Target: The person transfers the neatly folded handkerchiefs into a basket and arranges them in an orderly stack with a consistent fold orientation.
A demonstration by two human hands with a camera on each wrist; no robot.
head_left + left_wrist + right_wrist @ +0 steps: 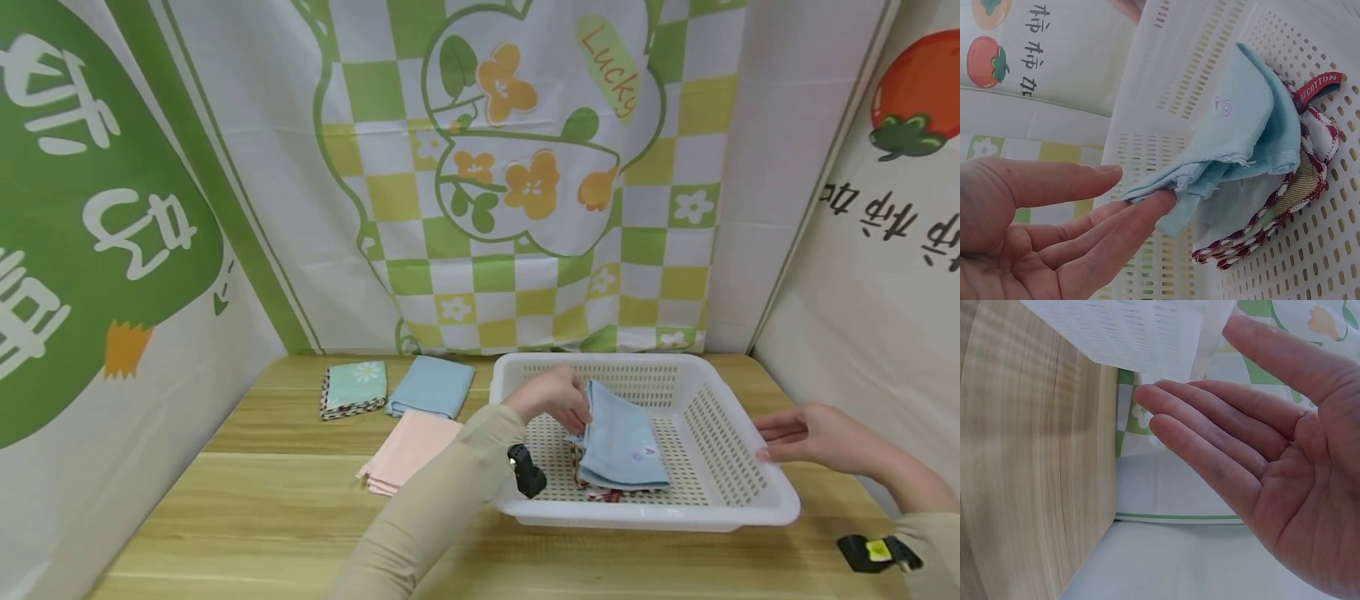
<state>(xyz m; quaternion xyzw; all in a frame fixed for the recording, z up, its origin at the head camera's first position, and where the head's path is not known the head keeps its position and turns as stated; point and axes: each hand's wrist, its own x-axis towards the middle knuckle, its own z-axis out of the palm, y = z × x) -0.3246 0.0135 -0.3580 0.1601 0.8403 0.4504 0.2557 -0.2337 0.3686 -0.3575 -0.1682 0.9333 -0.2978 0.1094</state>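
Note:
A light blue folded cloth [621, 442] with a small purple print lies in the white basket [645, 515]. Under it sits a patterned cloth with a dark red and white edge [1254, 244] and a red tag [1319, 87]. My left hand [553, 395] reaches into the basket, its fingertips at the frayed edge of the blue cloth. In the left wrist view its fingers are nearly straight and the thumb stands apart from the cloth. My right hand [828, 440] is at the basket's right side, fingers extended, with the thumb touching the rim.
Left of the basket on the wooden table [247, 508] lie a green folded cloth [356, 387] with a flower, another blue cloth [432, 387] and a pink cloth [411, 450]. A printed curtain [525, 292] hangs behind the table, with printed sheets at both sides.

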